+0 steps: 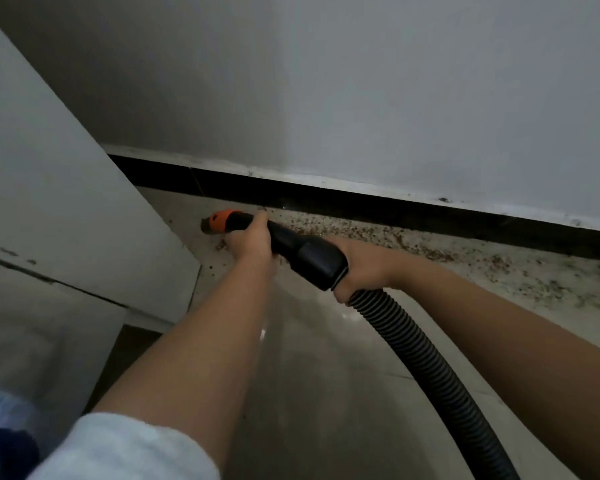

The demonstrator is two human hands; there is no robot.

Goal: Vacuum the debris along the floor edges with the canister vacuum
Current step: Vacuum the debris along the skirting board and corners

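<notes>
The left hand (252,239) has its fingers curled round the black nozzle tube (284,237) just behind the orange brush tip (219,221), which sits low at the floor (326,375) near the corner where the black skirting (361,202) meets a white cabinet (66,202). The right hand (364,268) grips the black handle (321,259) where the ribbed hose (430,368) joins it, fingers wrapped underneath. Brown debris (413,244) lies scattered along the floor edge beside the skirting, to the right of both hands.

Hose (413,344) ribbed black plastic; floor (326,393) glossy tile; wall (361,81) matt paint.
</notes>
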